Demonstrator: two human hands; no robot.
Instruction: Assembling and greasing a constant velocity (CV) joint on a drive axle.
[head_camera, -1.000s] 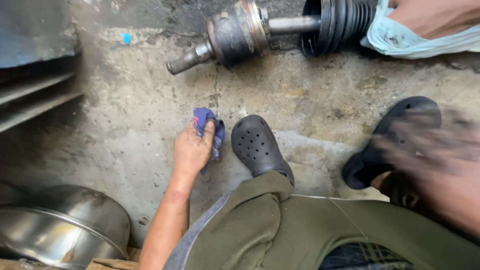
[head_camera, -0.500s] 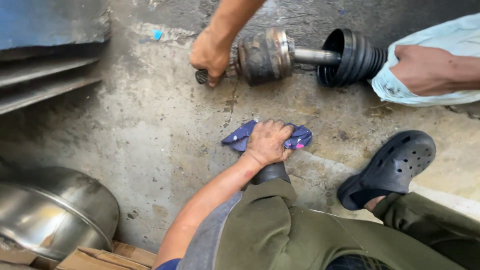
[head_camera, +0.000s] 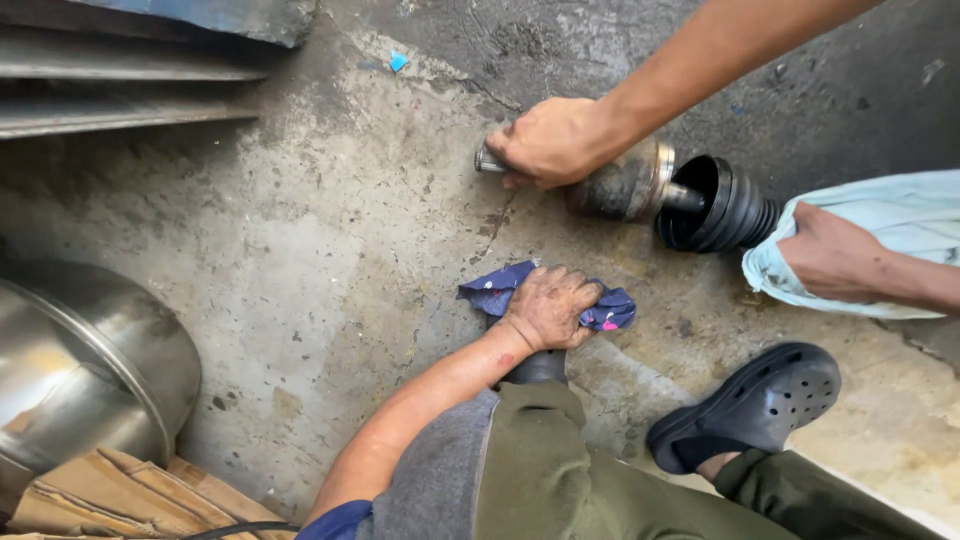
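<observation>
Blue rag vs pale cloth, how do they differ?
Colour: the blue rag is dark with small coloured marks, while the pale cloth is plain light blue.
Size: the blue rag shows much less fabric than the pale cloth.
Pose: the blue rag lies on the concrete floor under the left hand. The pale cloth is bunched around a co-worker's hand.
Shared: both are crumpled.

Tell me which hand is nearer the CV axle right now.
Right. The right hand is wrapped around the stub end of the CV axle. The left hand is apart from the axle, pressing on the blue rag on the concrete floor.
</observation>
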